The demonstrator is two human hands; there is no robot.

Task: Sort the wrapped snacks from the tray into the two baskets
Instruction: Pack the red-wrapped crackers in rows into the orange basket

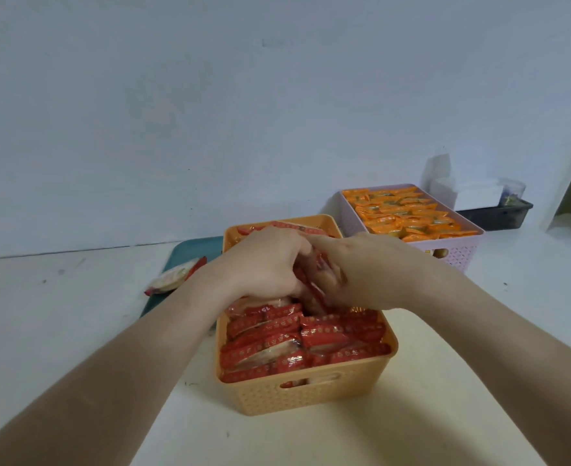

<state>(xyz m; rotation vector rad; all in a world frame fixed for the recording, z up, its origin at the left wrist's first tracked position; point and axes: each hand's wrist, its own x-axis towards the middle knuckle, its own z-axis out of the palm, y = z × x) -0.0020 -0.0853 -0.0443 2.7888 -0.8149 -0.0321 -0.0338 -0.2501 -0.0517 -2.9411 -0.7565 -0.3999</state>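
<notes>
Head view: I see my left hand (263,260) and right hand (369,270) both clenched round red snacks (311,290) inside the near orange basket (311,396); one stray pack (174,279) lies on the teal tray (193,252), left.

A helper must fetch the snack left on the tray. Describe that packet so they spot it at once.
Find the orange basket full of red packets in the middle of the white table. A teal tray lies just left of it, with one loose packet on it. It is pale in the middle with red ends and lies alone, outside the basket.
</notes>
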